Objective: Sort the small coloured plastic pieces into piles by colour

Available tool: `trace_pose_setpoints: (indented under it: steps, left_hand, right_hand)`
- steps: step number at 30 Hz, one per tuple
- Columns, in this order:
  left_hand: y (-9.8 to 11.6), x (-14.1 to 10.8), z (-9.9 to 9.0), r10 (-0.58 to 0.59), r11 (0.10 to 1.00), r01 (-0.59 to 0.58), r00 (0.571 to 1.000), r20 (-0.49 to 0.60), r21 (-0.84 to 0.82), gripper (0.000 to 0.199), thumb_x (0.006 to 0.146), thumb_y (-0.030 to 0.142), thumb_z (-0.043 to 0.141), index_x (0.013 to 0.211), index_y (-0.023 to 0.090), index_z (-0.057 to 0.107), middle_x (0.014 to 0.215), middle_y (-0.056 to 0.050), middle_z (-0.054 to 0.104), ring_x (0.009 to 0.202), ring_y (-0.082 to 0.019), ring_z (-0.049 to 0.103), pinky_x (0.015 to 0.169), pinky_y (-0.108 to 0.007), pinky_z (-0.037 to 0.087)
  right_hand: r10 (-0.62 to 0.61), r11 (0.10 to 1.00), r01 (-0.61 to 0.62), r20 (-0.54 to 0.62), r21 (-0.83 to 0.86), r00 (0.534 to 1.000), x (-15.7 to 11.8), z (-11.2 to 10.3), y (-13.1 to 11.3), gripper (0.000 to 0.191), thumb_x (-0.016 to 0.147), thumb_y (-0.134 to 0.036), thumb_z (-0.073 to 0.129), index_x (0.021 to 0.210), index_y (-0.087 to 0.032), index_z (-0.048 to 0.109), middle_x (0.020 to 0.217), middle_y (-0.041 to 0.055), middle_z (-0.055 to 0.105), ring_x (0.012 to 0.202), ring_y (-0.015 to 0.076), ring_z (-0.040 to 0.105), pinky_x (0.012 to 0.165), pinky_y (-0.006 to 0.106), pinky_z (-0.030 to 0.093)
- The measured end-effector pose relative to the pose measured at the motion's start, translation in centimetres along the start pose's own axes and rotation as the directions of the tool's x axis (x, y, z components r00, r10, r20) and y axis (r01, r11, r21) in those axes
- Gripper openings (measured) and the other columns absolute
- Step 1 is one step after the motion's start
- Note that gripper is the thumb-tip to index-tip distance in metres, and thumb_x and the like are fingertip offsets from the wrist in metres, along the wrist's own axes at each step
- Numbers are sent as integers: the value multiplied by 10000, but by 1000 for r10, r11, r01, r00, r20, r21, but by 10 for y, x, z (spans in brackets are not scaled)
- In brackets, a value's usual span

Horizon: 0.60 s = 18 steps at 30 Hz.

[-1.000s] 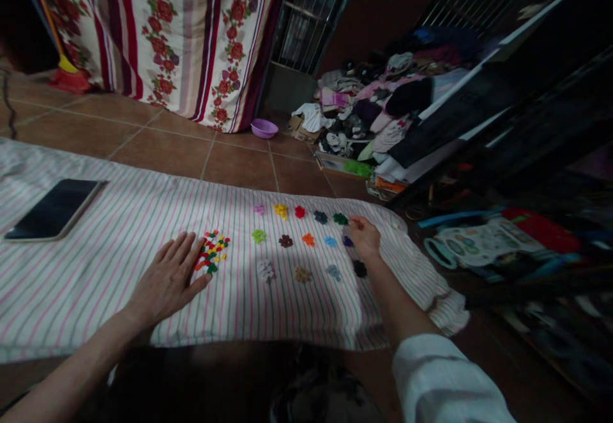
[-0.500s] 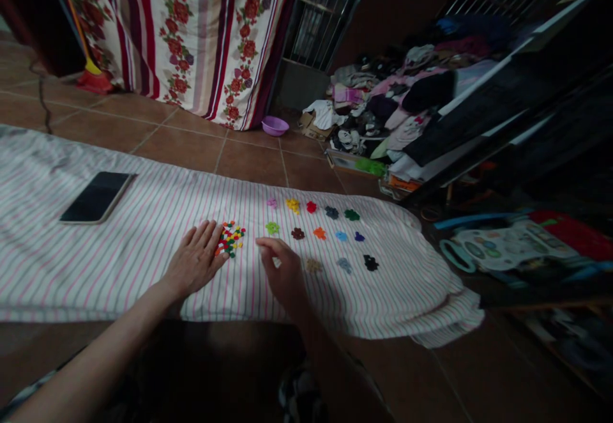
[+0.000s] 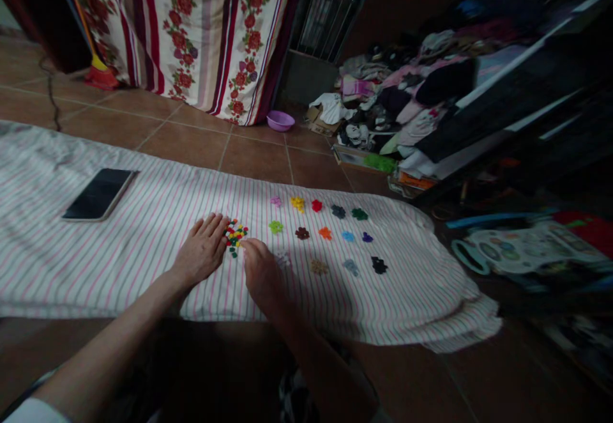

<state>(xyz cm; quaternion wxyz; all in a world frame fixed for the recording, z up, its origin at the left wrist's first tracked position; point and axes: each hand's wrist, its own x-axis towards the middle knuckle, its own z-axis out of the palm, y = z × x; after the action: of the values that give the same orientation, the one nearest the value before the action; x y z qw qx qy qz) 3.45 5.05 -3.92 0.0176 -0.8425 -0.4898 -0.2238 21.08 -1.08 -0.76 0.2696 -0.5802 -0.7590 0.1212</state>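
My left hand (image 3: pixel 202 250) lies flat with its fingers out on the striped cloth (image 3: pixel 158 218), its fingertips against the left side of a mixed pile of small coloured pieces (image 3: pixel 235 234). At the pile's right edge, the thumb and fingers of my right hand (image 3: pixel 258 268) are pinched together; whatever is between them is too small to name. Further right lie small single-colour heaps, among them a yellow heap (image 3: pixel 297 204), a red heap (image 3: pixel 317 206), a brown heap (image 3: pixel 302 233) and a black heap (image 3: pixel 379 265). A whitish heap (image 3: pixel 283 259) sits beside my right hand.
A phone (image 3: pixel 99 194) rests on the cloth at the left. Beyond the cloth are a purple basin (image 3: pixel 280 121), a floral curtain (image 3: pixel 205 39) and piled clothes (image 3: pixel 397 97). A printed tray-like object (image 3: pixel 517 247) stands at the right.
My right hand has moved left to the mixed pile, uncovering the whitish heap. The left hand stays flat, with its thumb now drawn in closer to its fingers. The view has shifted slightly.
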Motion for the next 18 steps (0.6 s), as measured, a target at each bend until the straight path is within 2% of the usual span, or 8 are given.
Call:
trace_pose_setpoints:
  steps: [9, 12, 18]
  left_hand:
    - [1, 10, 1, 16, 992, -14, 1000, 14, -127, 502, 977, 366, 283, 1387, 139, 465, 1441, -144, 506, 1415, -284, 361, 1122, -524, 353]
    - [1, 15, 2, 40, 985, -35, 999, 28, -167, 502, 967, 386, 325, 1397, 164, 462, 1463, -127, 485, 1431, -289, 332, 1126, -531, 352]
    - [8, 28, 1, 72, 971, -46, 992, 101, -237, 488, 980, 326, 274, 1395, 174, 481, 1474, -97, 480, 1447, -273, 301, 1148, -520, 328]
  right_hand:
    - [-8, 999, 8, 24, 39, 1000, 5, 3, 4, 467, 923, -81, 297, 1319, -142, 536, 1218, 128, 628, 1156, 189, 571, 990, 335, 485]
    - [-26, 999, 26, 26, 34, 999, 6, 3, 5, 419, 938, -104, 313, 1272, -142, 563, 1157, 129, 636, 1123, 198, 577, 963, 338, 490]
    - [-13, 1000, 13, 12, 4, 1000, 10, 4, 4, 312, 939, -125, 363, 1145, -158, 595, 1038, 110, 642, 1026, 203, 595, 895, 337, 495]
